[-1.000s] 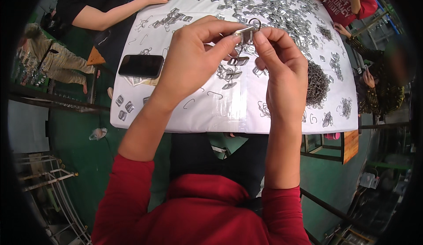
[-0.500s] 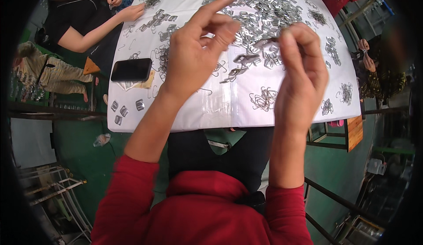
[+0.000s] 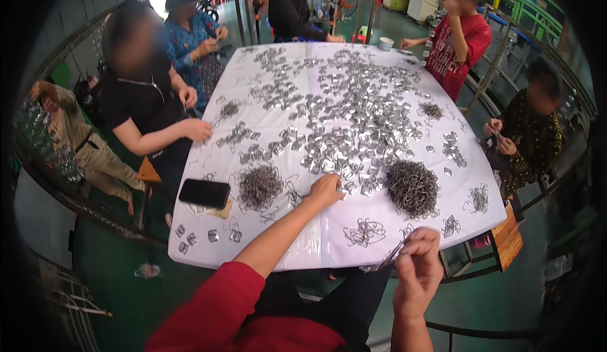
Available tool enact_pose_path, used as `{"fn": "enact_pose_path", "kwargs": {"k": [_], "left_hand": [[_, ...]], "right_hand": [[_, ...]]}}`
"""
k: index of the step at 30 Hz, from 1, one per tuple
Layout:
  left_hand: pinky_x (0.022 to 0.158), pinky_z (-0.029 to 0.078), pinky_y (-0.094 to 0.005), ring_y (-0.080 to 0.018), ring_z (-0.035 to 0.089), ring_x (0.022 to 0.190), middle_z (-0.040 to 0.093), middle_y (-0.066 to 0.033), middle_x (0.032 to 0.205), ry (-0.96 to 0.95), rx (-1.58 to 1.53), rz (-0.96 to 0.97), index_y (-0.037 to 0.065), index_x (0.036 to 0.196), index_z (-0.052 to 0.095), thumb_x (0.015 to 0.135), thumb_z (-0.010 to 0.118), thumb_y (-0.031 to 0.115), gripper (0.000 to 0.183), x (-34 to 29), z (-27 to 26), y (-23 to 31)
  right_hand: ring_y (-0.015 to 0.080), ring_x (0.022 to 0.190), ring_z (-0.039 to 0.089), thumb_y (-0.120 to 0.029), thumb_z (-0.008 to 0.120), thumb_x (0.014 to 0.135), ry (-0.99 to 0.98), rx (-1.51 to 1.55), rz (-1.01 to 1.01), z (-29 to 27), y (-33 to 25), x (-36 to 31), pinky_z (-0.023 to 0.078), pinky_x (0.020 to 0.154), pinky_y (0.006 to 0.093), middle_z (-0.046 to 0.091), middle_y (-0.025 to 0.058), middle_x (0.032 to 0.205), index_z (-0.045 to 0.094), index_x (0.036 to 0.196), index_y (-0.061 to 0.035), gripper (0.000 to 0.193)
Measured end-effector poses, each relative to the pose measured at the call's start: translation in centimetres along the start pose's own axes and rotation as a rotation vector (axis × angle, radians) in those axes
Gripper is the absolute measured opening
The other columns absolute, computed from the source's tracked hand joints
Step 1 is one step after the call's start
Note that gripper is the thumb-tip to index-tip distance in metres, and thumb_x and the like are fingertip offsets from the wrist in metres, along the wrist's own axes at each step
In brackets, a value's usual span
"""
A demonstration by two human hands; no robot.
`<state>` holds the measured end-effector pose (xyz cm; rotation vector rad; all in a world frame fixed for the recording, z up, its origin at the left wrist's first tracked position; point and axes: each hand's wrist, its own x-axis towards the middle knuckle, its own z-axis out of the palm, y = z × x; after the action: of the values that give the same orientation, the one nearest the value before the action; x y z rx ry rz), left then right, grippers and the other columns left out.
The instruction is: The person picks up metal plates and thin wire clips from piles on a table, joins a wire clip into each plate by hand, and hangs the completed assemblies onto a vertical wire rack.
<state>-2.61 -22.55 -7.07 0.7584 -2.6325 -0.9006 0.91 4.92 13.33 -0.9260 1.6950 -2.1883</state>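
Across the white-covered table [image 3: 303, 225] spreads a heap of small silver slotted metal plates [image 3: 360, 124]. My left hand [image 3: 325, 191] reaches to the heap's near edge, its fingers curled in on a plate [image 3: 342, 195] that is partly hidden. Close to the table's front edge, my right hand [image 3: 419, 263] is raised with thumb and fingertips pinched together. From that pinch hangs a bundle of thin, dark metal wire pieces [image 3: 387, 258], smeared by motion. A dense mound of wire hooks [image 3: 412, 189] lies beyond the right hand, and a looser cluster of hooks [image 3: 365, 232] lies between the hands.
A black phone [image 3: 204, 192] rests on papers at the left, beside another hook mound [image 3: 260, 187]. Several loose plates [image 3: 213, 235] lie at the front left corner. Co-workers sit or stand around the table. A white cup [image 3: 386, 43] stands at the far edge.
The view has tilted up, showing the far side of the table. My left hand has gone from the air down to the plates. My right hand has moved down toward the front edge.
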Motion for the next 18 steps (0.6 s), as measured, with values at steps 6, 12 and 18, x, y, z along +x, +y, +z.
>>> {"fn": "enact_pose_path", "kwargs": {"k": [6,12,18], "left_hand": [[0.065,0.048,-0.0321,-0.0227,0.062,0.073,0.064,-0.0102,0.078,-0.002,-0.195,-0.076,0.003,0.087,0.06,0.069,0.071,0.019,0.027,-2.8,-1.5,1.9],[0.063,0.048,-0.0237,-0.0098,0.059,0.071,0.065,-0.0054,0.08,-0.12,-0.534,-0.071,0.0,0.099,0.063,0.079,0.066,0.013,0.024,-10.8,-4.9,6.8],[0.062,0.048,-0.0215,-0.0068,0.059,0.067,0.066,-0.0066,0.085,-0.121,-0.717,-0.068,-0.003,0.104,0.063,0.084,0.062,0.009,0.024,-20.7,-7.8,10.0]], "right_hand": [[0.0149,0.085,0.045,-0.005,0.064,0.077,-0.01,-0.03,-0.004,-1.5,2.7,-4.1,0.037,0.076,0.0248,0.045,0.0072,0.095,0.057,0.082,-0.002,0.009],[0.0159,0.082,0.047,-0.005,0.063,0.079,-0.049,-0.105,0.027,-1.1,7.7,-7.7,0.041,0.07,0.0251,0.046,0.0081,0.095,0.058,0.085,-0.0029,0.008],[0.0197,0.086,0.048,-0.009,0.062,0.081,-0.099,-0.139,0.079,0.0,11.0,-9.4,0.041,0.073,0.0275,0.048,0.009,0.095,0.058,0.085,-0.0033,0.009]]}}
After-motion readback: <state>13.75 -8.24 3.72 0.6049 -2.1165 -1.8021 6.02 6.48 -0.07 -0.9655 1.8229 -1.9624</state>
